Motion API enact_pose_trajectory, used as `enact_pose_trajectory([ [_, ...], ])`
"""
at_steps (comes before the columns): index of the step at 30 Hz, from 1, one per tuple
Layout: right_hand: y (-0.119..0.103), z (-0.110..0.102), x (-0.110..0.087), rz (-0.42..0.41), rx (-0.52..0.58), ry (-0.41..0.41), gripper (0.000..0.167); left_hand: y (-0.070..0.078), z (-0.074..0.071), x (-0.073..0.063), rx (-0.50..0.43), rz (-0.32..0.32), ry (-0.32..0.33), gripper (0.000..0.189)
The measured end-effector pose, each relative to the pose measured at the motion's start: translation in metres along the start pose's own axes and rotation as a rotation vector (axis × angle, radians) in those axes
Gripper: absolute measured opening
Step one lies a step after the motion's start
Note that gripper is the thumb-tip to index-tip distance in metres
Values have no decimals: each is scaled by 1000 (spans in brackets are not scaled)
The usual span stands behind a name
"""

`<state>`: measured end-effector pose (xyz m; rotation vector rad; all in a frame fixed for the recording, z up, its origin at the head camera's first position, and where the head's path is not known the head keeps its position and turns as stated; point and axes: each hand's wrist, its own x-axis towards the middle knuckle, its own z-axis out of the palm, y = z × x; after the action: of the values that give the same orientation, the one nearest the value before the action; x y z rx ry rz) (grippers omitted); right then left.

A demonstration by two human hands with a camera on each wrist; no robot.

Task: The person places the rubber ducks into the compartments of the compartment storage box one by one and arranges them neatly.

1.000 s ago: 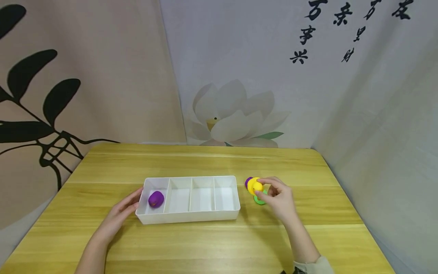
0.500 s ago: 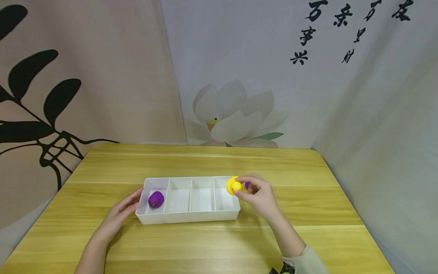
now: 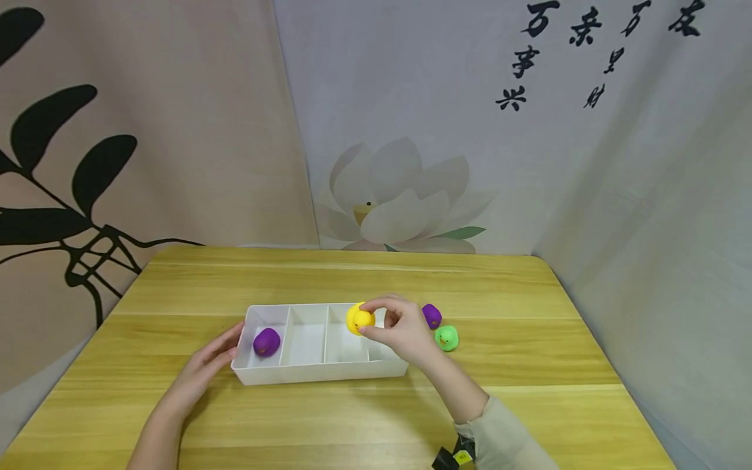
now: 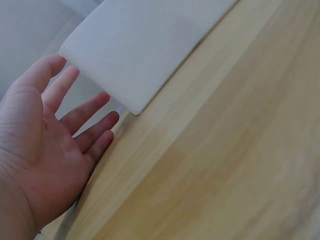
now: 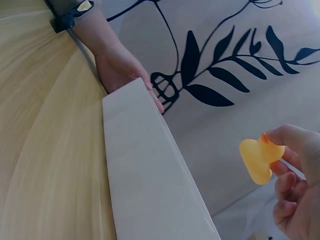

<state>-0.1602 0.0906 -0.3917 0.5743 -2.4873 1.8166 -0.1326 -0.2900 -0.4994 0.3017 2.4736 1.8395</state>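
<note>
A white divided box (image 3: 317,373) stands on the table, its compartments in a row. In its leftmost compartment lies a purple rubber duck (image 3: 267,343). My left hand (image 3: 207,360) rests against the box's left end; in the left wrist view its fingers are fairly straight, with fingertips at the end wall. With thumb and fingers my right hand (image 3: 405,328) pinches a yellow rubber duck (image 3: 360,318) above the box, over the third compartment from the left. The right wrist view shows the yellow duck (image 5: 260,159) held higher than the box rim.
Right of the box, a second purple duck (image 3: 431,316) and a green duck (image 3: 446,338) sit close together on the wooden table (image 3: 529,365). A printed curtain (image 3: 411,78) hangs behind the table. A black device (image 3: 455,454) is strapped at the right wrist.
My right hand has carried the yellow duck leftward from beside the other ducks to over the box. The purple and green ducks on the table are uncovered. My left hand stays put.
</note>
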Motion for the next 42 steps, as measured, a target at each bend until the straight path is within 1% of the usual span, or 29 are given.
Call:
enact_pose_trajectory([
  [1,6,3,3,-12,0,-8,26,0,0,0,0,2,-1,47],
  [4,4,12,10,-20,1,-42,26,0,0,0,-5,9,-2,47],
  [7,0,21,15,-14,8,-70,26,0,-1,0,-1,2,-1,47],
  [13,-21,33,17,3,3,-109,25,1,-1,-1,20,-22,-2,48],
  [16,-26,38,17,3,20,-125,25,1,-1,0,20,-20,-3,48],
  [18,-18,43,20,13,20,-133,25,1,-1,0,15,-14,-3,48],
  [23,13,59,30,35,5,-160,25,0,0,0,8,-1,-6,48],
  [25,20,63,33,34,6,-171,25,0,0,0,10,-1,-6,48],
  [33,34,76,45,54,11,-219,24,-2,0,0,-2,14,-7,47],
  [38,38,82,50,63,-25,-245,23,-2,0,0,-1,15,-7,47],
  [42,40,86,54,65,-63,-267,23,-1,0,0,6,-2,-10,48],
])
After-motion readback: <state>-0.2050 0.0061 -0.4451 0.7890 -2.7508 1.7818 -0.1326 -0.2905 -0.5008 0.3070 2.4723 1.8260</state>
